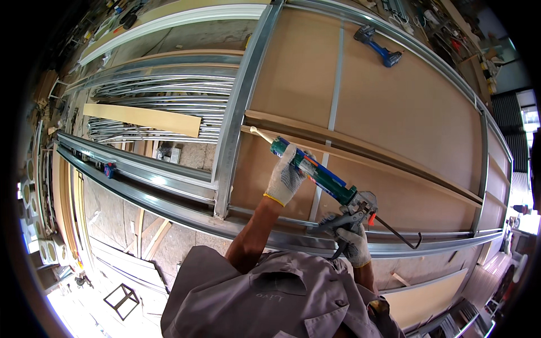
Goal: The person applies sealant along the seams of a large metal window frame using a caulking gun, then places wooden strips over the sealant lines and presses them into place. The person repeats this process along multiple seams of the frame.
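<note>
A caulking gun point(362, 209) loaded with a green and blue sealant tube point(332, 183) is held across my front, over a metal-framed brown panel point(293, 62). Its pale nozzle point(261, 134) points up and to the left, near the end of a wooden strip point(360, 158). My left hand point(287, 177), in a white and grey work glove, is wrapped round the front of the tube. At the rear, my gloved right hand point(354, 245) grips the gun's handle and trigger; the gun partly hides its fingers. The bent plunger rod point(400, 234) sticks out behind.
On the panel's far part lies a blue cordless drill point(378, 48). Steel channels point(141, 174) run left from the frame, carrying a small blue and red object point(109, 169). Beyond them are stacked metal tubes point(169, 101) under a pale board point(141, 119). A low metal rail point(293, 242) crosses before me.
</note>
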The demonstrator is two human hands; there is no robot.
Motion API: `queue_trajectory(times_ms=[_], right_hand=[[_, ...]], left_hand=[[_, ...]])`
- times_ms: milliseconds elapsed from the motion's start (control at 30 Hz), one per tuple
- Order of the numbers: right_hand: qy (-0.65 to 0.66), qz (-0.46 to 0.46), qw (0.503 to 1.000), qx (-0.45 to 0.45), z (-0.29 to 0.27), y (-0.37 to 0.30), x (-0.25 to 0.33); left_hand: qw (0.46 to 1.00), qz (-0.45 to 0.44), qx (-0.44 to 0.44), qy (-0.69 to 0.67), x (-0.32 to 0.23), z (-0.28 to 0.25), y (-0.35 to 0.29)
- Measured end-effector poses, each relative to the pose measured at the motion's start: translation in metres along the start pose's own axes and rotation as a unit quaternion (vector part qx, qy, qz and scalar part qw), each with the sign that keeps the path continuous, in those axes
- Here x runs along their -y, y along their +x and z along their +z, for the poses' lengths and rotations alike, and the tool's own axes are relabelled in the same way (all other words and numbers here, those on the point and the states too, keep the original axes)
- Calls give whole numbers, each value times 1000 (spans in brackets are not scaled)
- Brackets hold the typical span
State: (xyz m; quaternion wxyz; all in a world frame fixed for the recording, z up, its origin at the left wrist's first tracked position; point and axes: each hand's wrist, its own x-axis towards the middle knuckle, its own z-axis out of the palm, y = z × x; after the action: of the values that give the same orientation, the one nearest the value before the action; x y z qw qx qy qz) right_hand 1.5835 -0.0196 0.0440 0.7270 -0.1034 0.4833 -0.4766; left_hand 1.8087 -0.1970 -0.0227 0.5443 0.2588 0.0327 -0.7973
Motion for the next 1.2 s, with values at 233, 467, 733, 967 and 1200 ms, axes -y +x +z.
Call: queue_trajectory(times_ms=[233, 467, 733, 967, 1200], right_hand=[[-30, -7, 999, 10, 12, -9, 17], [-86, -25, 994, 58, 13, -5, 21], [-90, -65, 993, 45, 12, -10, 15], [-34, -113, 990, 74, 31, -13, 12], [-69, -147, 985, 57, 43, -19, 19]], left_hand=[[1000, -20, -15, -13, 10, -3, 1], [998, -24, 39, -52, 6, -5, 3], [996, -37, 57, -64, 6, -2, 0], [994, -43, 81, -55, 7, 5, 0], [995, -47, 65, -53, 11, 12, -3]])
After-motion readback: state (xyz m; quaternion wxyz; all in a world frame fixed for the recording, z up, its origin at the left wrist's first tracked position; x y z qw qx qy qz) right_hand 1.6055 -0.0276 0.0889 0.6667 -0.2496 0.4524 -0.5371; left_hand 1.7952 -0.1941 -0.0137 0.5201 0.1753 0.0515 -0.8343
